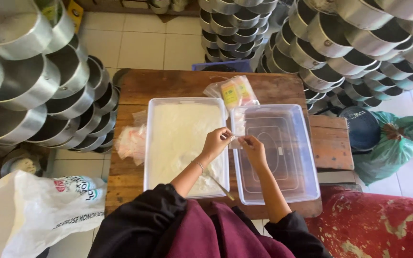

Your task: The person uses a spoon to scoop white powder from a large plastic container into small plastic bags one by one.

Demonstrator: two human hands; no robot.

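Left hand (217, 141) and right hand (252, 145) pinch a small clear plastic packet (235, 141) over the rim between the white powder-filled tray (183, 143) and the empty clear plastic tub (276, 153). Best to keep the packet level, mouth up.

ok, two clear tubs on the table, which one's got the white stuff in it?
The left tub, under the left hand: white powder covers its bottom. The right tub, below the right hand, is see-through down to the wooden table.
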